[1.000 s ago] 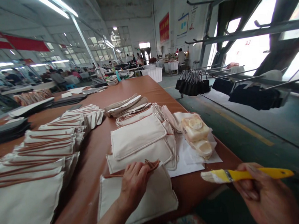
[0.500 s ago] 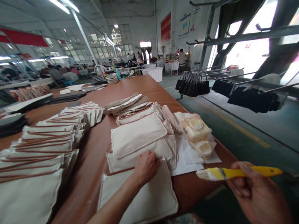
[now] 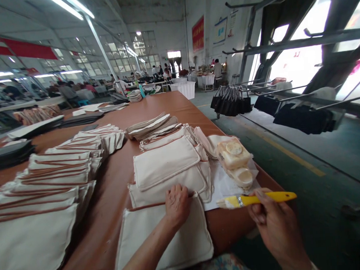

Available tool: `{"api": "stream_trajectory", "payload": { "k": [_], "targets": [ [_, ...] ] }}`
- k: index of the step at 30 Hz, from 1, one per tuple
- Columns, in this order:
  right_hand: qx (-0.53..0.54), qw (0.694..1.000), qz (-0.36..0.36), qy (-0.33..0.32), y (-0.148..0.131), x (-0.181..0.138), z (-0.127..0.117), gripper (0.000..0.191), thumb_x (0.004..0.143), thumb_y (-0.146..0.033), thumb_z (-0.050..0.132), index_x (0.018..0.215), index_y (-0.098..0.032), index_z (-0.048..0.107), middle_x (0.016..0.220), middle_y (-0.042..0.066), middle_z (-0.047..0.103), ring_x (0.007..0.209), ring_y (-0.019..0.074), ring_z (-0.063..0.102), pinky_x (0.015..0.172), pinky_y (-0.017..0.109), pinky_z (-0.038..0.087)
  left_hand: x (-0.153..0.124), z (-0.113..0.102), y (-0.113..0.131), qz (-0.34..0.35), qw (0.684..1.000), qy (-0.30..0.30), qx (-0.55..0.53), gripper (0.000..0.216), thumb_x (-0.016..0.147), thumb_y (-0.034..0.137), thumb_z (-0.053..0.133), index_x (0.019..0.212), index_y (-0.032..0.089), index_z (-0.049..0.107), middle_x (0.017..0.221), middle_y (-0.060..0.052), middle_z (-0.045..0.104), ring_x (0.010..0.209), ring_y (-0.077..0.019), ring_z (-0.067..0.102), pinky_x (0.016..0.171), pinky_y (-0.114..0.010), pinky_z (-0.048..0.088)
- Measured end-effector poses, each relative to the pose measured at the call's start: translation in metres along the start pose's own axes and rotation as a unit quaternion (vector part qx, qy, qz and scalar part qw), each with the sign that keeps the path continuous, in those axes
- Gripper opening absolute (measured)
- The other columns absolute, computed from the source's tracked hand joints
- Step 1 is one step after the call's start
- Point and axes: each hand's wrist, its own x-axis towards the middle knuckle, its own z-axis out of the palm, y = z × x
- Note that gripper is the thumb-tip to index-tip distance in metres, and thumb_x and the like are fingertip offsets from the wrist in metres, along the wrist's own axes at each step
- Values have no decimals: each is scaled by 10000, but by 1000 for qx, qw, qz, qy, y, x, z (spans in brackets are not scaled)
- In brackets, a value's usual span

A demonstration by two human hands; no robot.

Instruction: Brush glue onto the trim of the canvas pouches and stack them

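My right hand [image 3: 274,219] grips a yellow-handled paintbrush [image 3: 279,196] above the table's right edge, its whitish bristles pointing left. My left hand [image 3: 177,205] is closed over the brown-trimmed top edge of a cream fabric pouch piece [image 3: 165,243]; the fingertips are hidden. Beyond it, more cream pieces [image 3: 166,162] lie in an overlapping pile. Right of the pile stands a glue-smeared plastic container [image 3: 233,152] with a round cap and a cut opening, on white paper [image 3: 213,194]. The paintbrush tip hovers near that paper, left of and below the container.
A long row of cream pieces [image 3: 59,172] fans out on the brown table [image 3: 168,103] at left. Dark stacked sheets [image 3: 8,154] lie farther left. Metal racks with black bags [image 3: 231,100] stand right of the table. Other people work in the background.
My right hand has moved left with the paintbrush, bringing its bristles closer to the cream pieces. My left hand has shifted slightly and turned on the pouch edge.
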Motion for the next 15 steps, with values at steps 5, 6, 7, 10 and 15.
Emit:
{"api": "stream_trajectory", "payload": {
  "k": [5, 6, 7, 10, 15],
  "targets": [
    [-47, 998, -21, -19, 14, 7, 6, 358, 875, -489, 798, 900, -171, 635, 640, -34, 479, 522, 82, 371, 445, 166, 341, -11, 8, 1, -8, 999, -14, -30, 193, 972, 222, 472, 1064, 175, 636, 1151, -134, 633, 1111, -303, 575, 935, -422, 369],
    [-60, 998, -29, -22, 17, 8, 7, 361, 880, -496, 789, 918, -169, 641, 649, -34, 477, 524, 82, 375, 443, 167, 336, -13, 8, 0, -8, 999, -20, -41, 202, 969, 207, 467, 1072, 172, 637, 1128, -132, 648, 1098, -300, 588, 930, -419, 373],
    [-71, 997, -36, -25, 19, 10, 7, 361, 883, -498, 784, 929, -168, 645, 657, -34, 477, 527, 83, 380, 443, 168, 336, -14, 8, 0, -8, 998, -27, -54, 208, 963, 199, 471, 1083, 171, 638, 1102, -129, 665, 1089, -300, 600, 926, -416, 378],
    [-99, 993, -52, -34, 24, 12, 7, 361, 892, -500, 773, 944, -166, 646, 679, -27, 491, 543, 92, 400, 457, 181, 353, -13, 3, -5, 0, 993, -53, -107, 225, 940, 218, 510, 1090, 190, 676, 1051, -109, 709, 1068, -298, 631, 903, -395, 401],
    [-168, 980, -86, -56, 26, 13, 3, 374, 959, -534, 676, 941, -163, 639, 648, -32, 464, 521, 110, 405, 444, 210, 345, -11, -15, -17, 44, 967, -106, -226, 250, 903, 311, 560, 987, 232, 782, 998, -56, 739, 953, -234, 671, 818, -301, 456]
  ]
}}
